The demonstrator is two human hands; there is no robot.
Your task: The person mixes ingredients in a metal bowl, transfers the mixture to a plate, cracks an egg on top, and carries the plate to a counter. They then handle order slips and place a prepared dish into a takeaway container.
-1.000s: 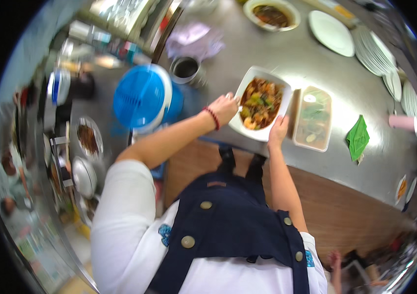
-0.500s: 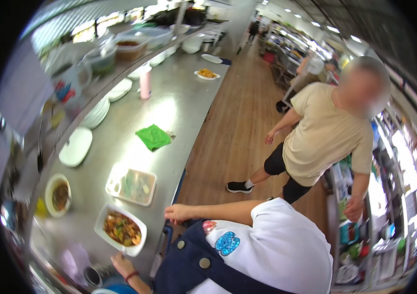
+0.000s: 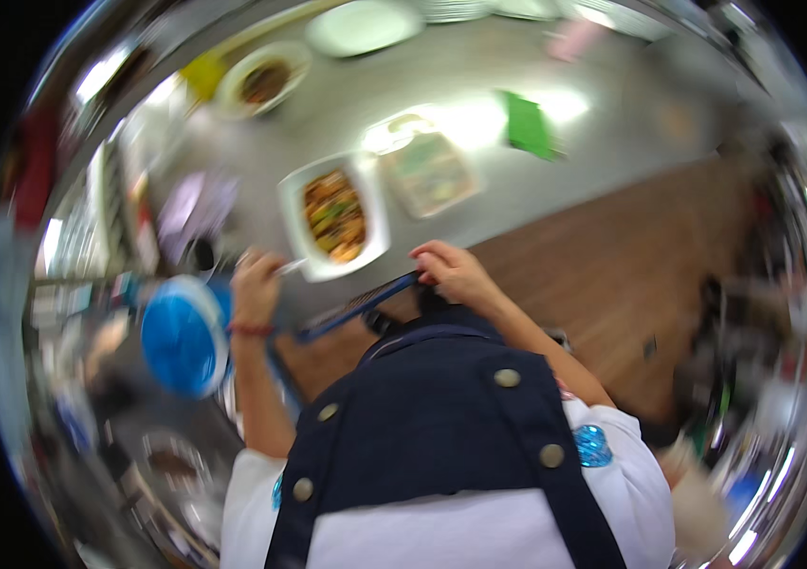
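My left hand (image 3: 256,284), with a red bracelet at the wrist, is closed on a small white spoon (image 3: 292,266). The spoon is blurred and reaches to the near rim of a white dish (image 3: 292,213). Brown sauced food with green and orange pieces (image 3: 334,216) fills that dish. My right hand (image 3: 451,272) is above the counter's front edge, right of the dish. Its fingers are loosely bent and apart, with nothing seen between them. A clear lidded container (image 3: 430,175) sits just right of the dish.
On the metal counter (image 3: 328,119) are a green cloth (image 3: 529,126), a bowl of dark food (image 3: 264,83), white plates (image 3: 364,27) and a pink bottle (image 3: 574,40). A lilac plastic bag (image 3: 197,211) lies at the left. A blue bucket (image 3: 181,337) stands by my left forearm.
My view has swung left and down, so the dish and both hands appear nearer the middle. The co-worker in the beige shirt is mostly out of view. My left hand still grips the spoon.
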